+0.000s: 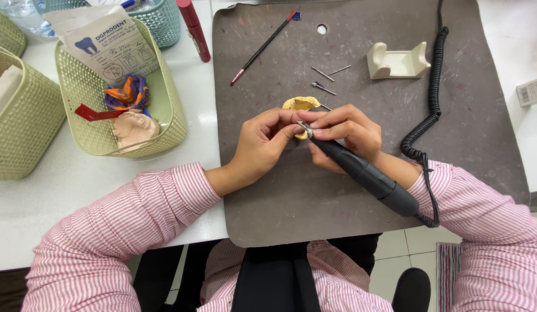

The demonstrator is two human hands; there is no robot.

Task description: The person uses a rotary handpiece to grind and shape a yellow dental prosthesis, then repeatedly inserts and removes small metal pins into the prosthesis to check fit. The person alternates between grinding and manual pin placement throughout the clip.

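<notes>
Right hand (345,134) fingers clamped on black handpiece (361,172), tip pointing upper left, left hand (263,144) pinching yellow cast (301,104)

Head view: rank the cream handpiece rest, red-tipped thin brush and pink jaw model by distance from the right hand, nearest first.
From the right hand:
1. Cream handpiece rest, up and slightly right on the grey mat.
2. Red-tipped thin brush, up-left on the mat.
3. Pink jaw model, far left inside the green basket.

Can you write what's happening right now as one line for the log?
left hand: holds small yellow piece | right hand: holds black handpiece, tip at piece | mat: loose burs, cream rest
</notes>
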